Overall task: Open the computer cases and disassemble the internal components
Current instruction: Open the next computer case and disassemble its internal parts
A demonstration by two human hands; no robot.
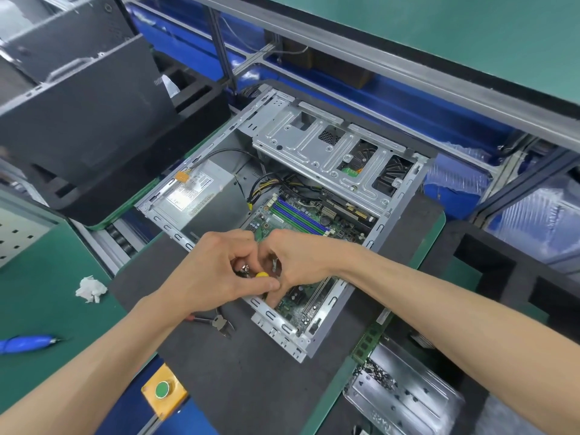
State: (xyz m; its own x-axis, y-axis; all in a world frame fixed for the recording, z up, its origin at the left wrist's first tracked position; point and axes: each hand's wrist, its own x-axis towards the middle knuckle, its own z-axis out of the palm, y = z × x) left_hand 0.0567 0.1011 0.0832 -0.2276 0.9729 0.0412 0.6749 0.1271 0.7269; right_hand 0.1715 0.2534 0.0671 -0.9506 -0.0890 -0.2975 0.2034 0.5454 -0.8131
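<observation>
An open silver computer case (317, 337) lies on a dark foam mat (244, 381). Inside it I see a green motherboard (301, 215) with blue memory slots, a grey power supply (204, 196) and a metal drive cage (329, 146). Both hands meet over the case's near-left edge. My left hand (210, 268) is closed around a small tool with a yellow end (262, 274) and a bit of metal beside it. My right hand (298, 262) has its fingers curled down onto the same spot; what it pinches is hidden.
Side cutters (219, 323) lie on the mat below my left wrist. A blue electric screwdriver (26, 342) and a crumpled tissue (91, 288) rest on the green bench at left. A metal tray with screws (405, 394) and a memory stick (368, 339) sit at right. A green button box (163, 390) is near.
</observation>
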